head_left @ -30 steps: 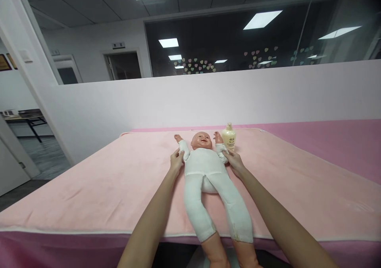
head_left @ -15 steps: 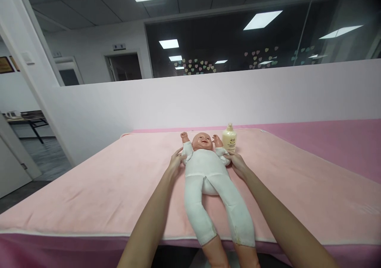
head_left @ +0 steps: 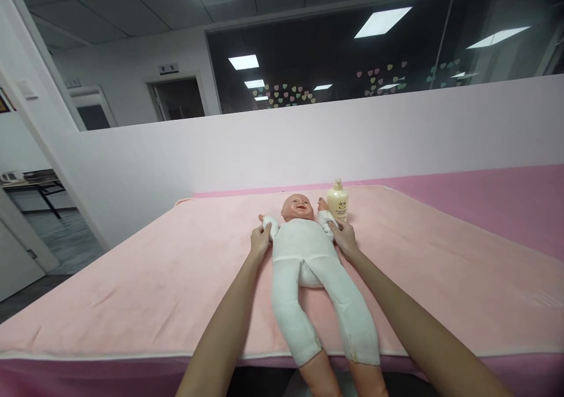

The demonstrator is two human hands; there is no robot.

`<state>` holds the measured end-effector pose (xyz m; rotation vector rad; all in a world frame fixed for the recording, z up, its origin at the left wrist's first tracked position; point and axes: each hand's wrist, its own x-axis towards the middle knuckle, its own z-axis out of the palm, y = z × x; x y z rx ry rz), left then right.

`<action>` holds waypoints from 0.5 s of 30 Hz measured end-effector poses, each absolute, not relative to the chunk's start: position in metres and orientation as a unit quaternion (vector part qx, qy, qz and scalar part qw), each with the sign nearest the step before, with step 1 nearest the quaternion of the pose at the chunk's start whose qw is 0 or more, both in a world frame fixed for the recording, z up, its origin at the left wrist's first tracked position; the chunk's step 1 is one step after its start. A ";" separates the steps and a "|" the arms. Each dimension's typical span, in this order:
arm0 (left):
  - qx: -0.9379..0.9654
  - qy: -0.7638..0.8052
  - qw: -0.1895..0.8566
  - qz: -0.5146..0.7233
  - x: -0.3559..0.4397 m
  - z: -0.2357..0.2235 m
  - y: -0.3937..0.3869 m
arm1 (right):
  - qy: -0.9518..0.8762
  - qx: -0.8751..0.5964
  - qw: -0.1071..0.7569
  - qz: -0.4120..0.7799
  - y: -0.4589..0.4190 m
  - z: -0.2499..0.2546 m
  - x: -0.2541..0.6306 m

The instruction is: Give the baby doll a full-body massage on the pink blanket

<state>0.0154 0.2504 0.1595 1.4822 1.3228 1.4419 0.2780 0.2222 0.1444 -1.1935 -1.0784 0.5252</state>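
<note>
A baby doll (head_left: 303, 241) with a white cloth body lies on its back on a pink blanket (head_left: 176, 285), head away from me. Its lower legs hang past the near edge of the table. My left hand (head_left: 261, 239) is closed around the doll's sleeved arm on the left side of the view. On the other side, my right hand (head_left: 346, 237) grips the doll's other arm near the elbow. Just beyond my right hand stands a pale yellow pump bottle (head_left: 338, 202), upright and close to the doll's raised hand.
A white half wall (head_left: 352, 138) with dark glass above it runs behind the table. Pink surface (head_left: 506, 209) shows past the blanket at the right. At far left are a door (head_left: 22, 244) and a side table with items on it.
The doll's arm in my left hand has swung outward and down from its raised position. My left fingers have closed round it. My right hand stays at the other arm. The view shifts slightly.
</note>
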 end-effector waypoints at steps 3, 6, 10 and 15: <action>0.606 0.555 0.262 0.506 0.016 0.159 0.253 | -0.511 -0.619 0.566 0.187 0.225 0.146 0.277; 0.595 0.541 0.297 0.514 0.017 0.161 0.250 | -0.491 -0.671 0.528 0.171 0.226 0.148 0.277; 0.542 0.436 0.461 0.551 0.018 0.164 0.245 | -0.455 -0.591 0.603 0.283 0.223 0.148 0.285; 0.501 0.353 0.559 0.558 0.014 0.170 0.241 | -0.375 -0.450 0.667 0.461 0.216 0.150 0.293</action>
